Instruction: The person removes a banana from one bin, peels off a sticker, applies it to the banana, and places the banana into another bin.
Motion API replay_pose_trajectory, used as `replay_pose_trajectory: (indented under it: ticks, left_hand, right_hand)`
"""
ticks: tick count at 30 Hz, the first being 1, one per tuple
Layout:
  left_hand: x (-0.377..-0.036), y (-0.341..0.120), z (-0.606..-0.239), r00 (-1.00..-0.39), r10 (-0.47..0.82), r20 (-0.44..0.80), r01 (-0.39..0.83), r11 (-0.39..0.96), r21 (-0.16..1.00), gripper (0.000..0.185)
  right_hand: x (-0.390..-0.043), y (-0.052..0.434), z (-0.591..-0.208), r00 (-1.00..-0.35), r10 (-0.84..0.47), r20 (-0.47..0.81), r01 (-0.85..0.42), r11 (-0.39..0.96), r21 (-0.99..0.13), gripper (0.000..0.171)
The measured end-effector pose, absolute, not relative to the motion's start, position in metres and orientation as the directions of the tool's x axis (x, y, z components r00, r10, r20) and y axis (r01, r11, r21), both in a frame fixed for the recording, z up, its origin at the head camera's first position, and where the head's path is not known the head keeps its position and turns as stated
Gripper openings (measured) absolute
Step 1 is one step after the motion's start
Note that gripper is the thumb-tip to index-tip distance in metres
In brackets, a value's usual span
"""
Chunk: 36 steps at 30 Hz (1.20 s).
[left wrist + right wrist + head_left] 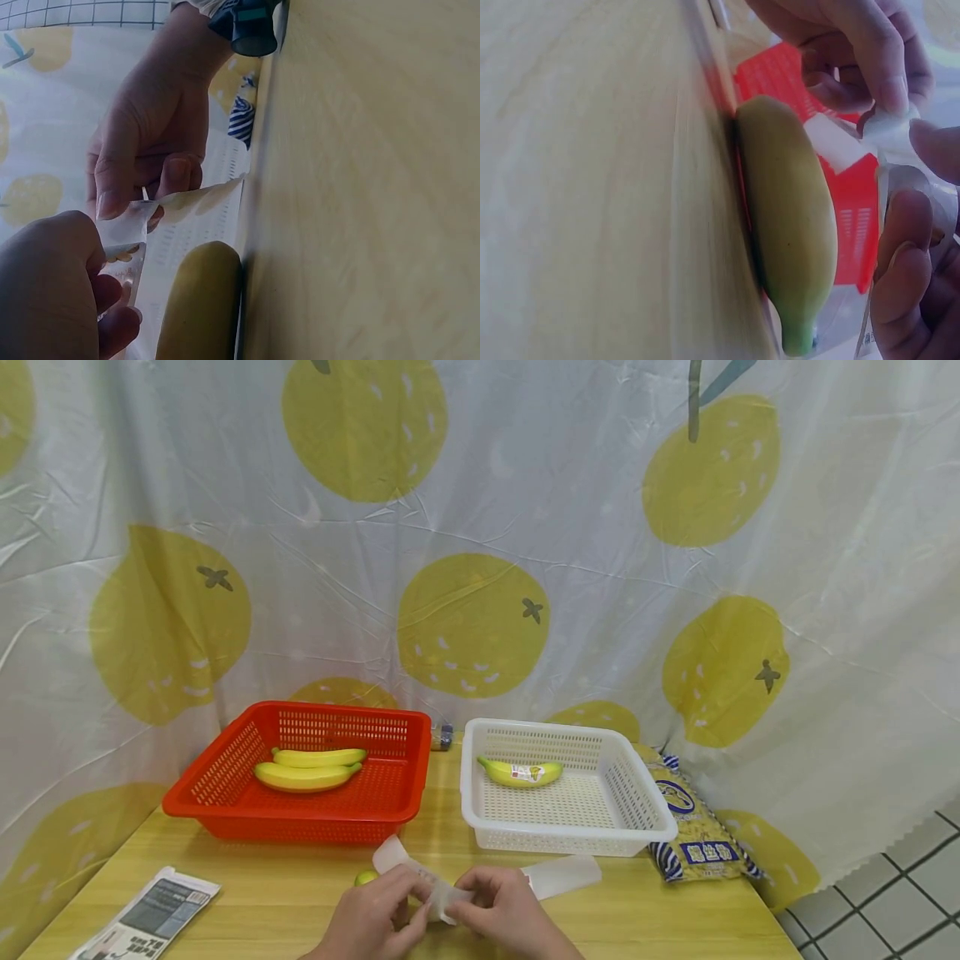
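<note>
Both hands meet low in the middle of the head view over a pale strip of sticker backing paper (567,875). My left hand (382,910) pinches the strip between thumb and fingers. Close beside it, my right hand (501,903) pinches the same strip, and the part between them is bent, with faint print on it. The strip's ends stick out past both hands. On the table just beneath lies a yellow banana (789,202) with a green stem end; in the head view the hands hide most of it.
Behind to the left, a red basket (300,828) holds two bananas (307,777). A white basket (570,842) at the back right contains a banana (536,774) bearing a sticker. A noodle bag (697,835) lies at the right, a printed packet (153,914) at the left.
</note>
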<state>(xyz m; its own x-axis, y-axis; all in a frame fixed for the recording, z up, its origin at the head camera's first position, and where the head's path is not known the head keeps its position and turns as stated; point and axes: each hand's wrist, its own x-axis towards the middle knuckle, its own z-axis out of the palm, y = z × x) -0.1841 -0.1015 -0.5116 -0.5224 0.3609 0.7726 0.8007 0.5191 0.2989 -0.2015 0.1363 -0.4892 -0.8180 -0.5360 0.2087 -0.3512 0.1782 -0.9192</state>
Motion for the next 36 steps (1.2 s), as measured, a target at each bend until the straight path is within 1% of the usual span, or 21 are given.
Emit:
replay_pose_trajectory:
  ticks: [4, 12, 16, 22, 28, 36]
  left_hand:
    - [-0.1846, -0.1017, -0.5113, -0.5, 0.358, 0.788, 0.81, 0.515, 0.28, 0.039]
    - [-0.1844, -0.1019, -0.5118, -0.494, 0.342, 0.799, 0.804, 0.529, 0.27, 0.037]
    - [-0.1828, -0.1012, -0.5111, -0.507, 0.316, 0.802, 0.79, 0.543, 0.286, 0.041]
    - [-0.1817, -0.1019, -0.5106, -0.518, 0.29, 0.805, 0.775, 0.558, 0.298, 0.039]
    - [-0.1823, -0.1032, -0.5108, -0.535, 0.282, 0.796, 0.763, 0.566, 0.312, 0.04]
    - [-0.1847, -0.1068, -0.5099, -0.533, 0.27, 0.802, 0.748, 0.594, 0.297, 0.038]
  right_hand:
    - [-0.2017, 0.1363, -0.4887, -0.817, -0.532, 0.223, -0.371, 0.189, -0.909, 0.015]
    - [-0.2026, 0.1367, -0.4895, -0.812, -0.534, 0.237, -0.394, 0.2, -0.897, 0.016]
    - [-0.2027, 0.1375, -0.4894, -0.81, -0.534, 0.242, -0.405, 0.211, -0.89, 0.017]
    - [-0.2039, 0.139, -0.4902, -0.804, -0.54, 0.25, -0.417, 0.212, -0.884, 0.016]
    - [-0.2042, 0.14, -0.49, -0.811, -0.529, 0.252, -0.42, 0.225, -0.879, 0.013]
    - [-0.204, 0.1413, -0.4884, -0.822, -0.512, 0.25, -0.424, 0.255, -0.869, 0.012]
